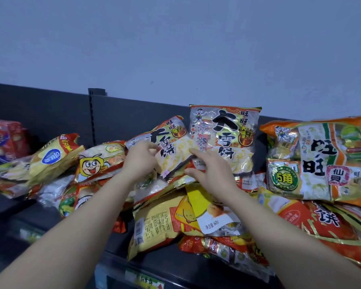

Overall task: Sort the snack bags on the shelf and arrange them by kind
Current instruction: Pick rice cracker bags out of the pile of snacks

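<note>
Head view, two hands (141, 158) (212, 174) gripping one tilted snow-cracker bag (171, 147)

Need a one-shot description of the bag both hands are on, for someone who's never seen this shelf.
On the dark shelf, find the snow-cracker bag standing upright against the back panel at centre. Left of it leans the tilted bag with the same black lettering. It alone is touched by the left hand and the right hand, and it tips over the pile rather than standing.

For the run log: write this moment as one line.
stage: sorting | left hand: gripping tilted rice-cracker bag | right hand: on same bag | matching bag: upright behind | shelf: pile mixed
</note>
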Motion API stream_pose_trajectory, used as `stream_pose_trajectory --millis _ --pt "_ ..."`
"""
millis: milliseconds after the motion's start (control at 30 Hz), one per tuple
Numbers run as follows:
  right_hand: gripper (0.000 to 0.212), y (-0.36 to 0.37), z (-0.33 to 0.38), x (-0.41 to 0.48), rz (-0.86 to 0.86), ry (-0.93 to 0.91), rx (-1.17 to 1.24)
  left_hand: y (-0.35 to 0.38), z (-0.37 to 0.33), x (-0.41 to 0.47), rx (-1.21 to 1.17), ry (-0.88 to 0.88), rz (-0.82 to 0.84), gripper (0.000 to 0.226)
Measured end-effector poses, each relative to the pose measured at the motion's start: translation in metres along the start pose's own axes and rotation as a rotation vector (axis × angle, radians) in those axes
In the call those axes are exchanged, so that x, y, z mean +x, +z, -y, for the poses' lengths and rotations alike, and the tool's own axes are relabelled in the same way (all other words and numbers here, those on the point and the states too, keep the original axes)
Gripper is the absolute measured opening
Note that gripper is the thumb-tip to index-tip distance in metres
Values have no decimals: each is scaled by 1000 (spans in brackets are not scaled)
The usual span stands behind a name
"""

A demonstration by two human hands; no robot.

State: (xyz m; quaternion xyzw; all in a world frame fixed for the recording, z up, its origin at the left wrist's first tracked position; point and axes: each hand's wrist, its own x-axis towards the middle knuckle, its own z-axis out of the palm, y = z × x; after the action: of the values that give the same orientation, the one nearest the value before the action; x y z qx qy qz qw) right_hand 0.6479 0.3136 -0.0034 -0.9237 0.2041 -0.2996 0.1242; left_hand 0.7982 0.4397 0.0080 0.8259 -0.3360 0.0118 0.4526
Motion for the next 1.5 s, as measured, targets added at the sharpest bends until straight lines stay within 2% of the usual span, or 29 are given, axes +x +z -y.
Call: stream_pose_trajectory --millis 100,167,300,367,433,500,567,667,800,933,1067,1167,1267,1367,1433,1500 --pt "38 -6 8 9 -265 0 204 -5 2 -2 -74 7 -112 37" --pt "26 -11 14 18 -381 32 307 -11 3 1 -124 4 -160 37" --pt "21 -13 28 35 -562 98 463 -31 2 9 -259 -15 -205 27" --pt "22 -4 38 42 -589 141 554 -44 0 14 -350 -54 -186 39" --pt "23 9 45 51 -532 181 657 -58 0 18 -488 -130 -138 53" --pt "24 22 47 62 -403 211 757 -71 7 24 -534 -165 -141 58" --pt "27 31 49 69 -249 217 746 -81 19 29 -573 -176 -130 64" --pt "35 40 50 70 -65 155 514 -80 38 33 -472 -169 -59 79" --pt "59 56 50 65 123 76 160 -74 56 40 -169 -208 -108 89" --pt "62 61 52 65 88 18 36 -80 56 43 -22 -205 -215 83" --pt "56 63 54 71 159 -15 48 -87 50 36 78 -181 -261 73" --pt "54 65 53 72 151 -48 33 -92 48 35 173 -187 -297 64" --pt "56 72 54 71 191 -66 51 -93 57 32 182 -254 -276 54" --pt "56 80 55 72 273 0 23 -88 67 28 144 -299 -247 61" --pt "53 80 58 72 189 46 -49 -87 69 29 112 -253 -259 66" --pt "43 80 60 72 10 55 -71 -88 71 28 46 -198 -246 64"
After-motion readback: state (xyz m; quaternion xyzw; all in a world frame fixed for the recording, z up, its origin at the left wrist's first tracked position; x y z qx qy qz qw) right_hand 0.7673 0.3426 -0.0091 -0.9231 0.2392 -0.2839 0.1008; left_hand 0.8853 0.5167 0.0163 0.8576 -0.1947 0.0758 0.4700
